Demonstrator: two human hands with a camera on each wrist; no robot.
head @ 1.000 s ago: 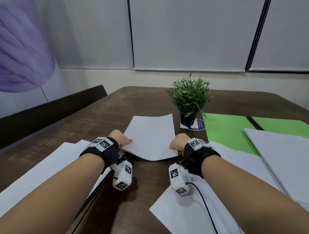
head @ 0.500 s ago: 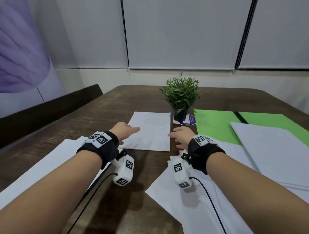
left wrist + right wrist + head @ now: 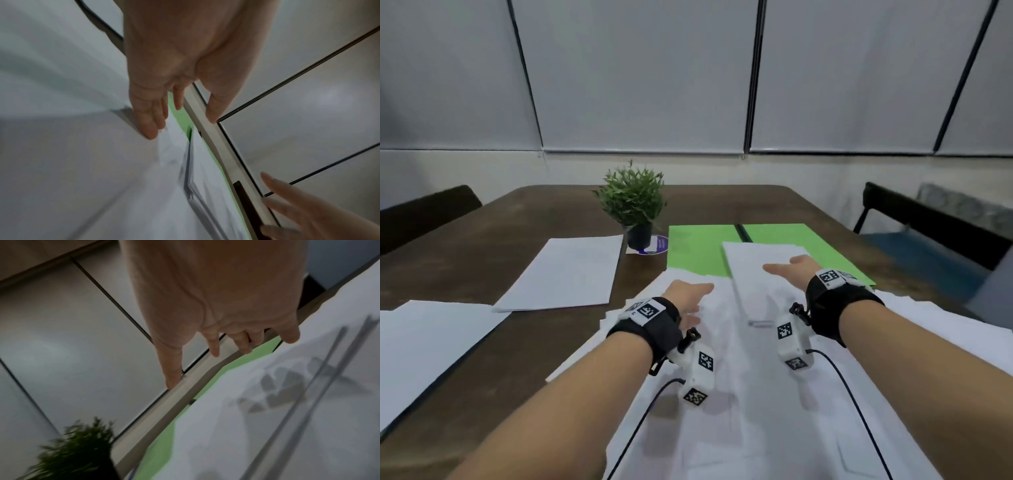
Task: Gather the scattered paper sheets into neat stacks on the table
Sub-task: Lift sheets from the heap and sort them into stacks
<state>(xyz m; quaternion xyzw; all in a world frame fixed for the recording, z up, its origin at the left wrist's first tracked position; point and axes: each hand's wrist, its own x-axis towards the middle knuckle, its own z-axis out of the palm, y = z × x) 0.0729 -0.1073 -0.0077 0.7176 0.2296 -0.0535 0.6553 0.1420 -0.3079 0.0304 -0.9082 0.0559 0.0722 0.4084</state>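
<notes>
Hands, left hand (image 3: 690, 296) and right hand (image 3: 792, 269), fingers spread, holding nothing, reaching for the white pile (image 3: 756, 342); next probably squaring its edges.

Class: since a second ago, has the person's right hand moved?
Yes. The right hand has left the white sheet beside the potted plant and gone right, over the papers on the green folder.

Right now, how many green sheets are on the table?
2. The left green sheet lies just right of the potted plant; the right green sheet sits beside it across a dark gap. White paper covers their near edges, so more may be hidden.
</notes>
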